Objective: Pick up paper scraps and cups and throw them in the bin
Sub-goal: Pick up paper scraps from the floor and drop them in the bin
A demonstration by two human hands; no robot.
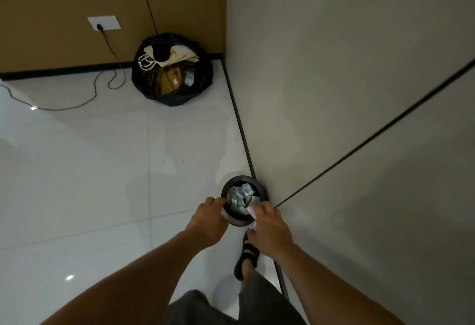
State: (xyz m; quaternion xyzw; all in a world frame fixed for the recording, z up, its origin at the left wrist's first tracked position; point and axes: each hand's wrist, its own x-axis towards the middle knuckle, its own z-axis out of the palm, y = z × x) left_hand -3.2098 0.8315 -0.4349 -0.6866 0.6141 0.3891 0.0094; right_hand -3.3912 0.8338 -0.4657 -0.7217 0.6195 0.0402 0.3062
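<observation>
A small round black bin (241, 179) stands on the white tiled floor against the grey wall, holding crumpled paper scraps (240, 194). Both my hands hover over its near rim. My left hand (209, 218) is curled at the bin's left edge, with a bit of white showing under its fingers; what it is cannot be told. My right hand (270, 227) is closed on white crumpled paper (252, 212), which pokes out above the bin's right side and below my palm.
A large black rubbish bag (172, 72) full of paper bags and cardboard sits in the far corner. A black cable (108, 77) runs from a wall socket (104, 23) across the floor at left. My sandalled foot (248, 255) stands just behind the bin.
</observation>
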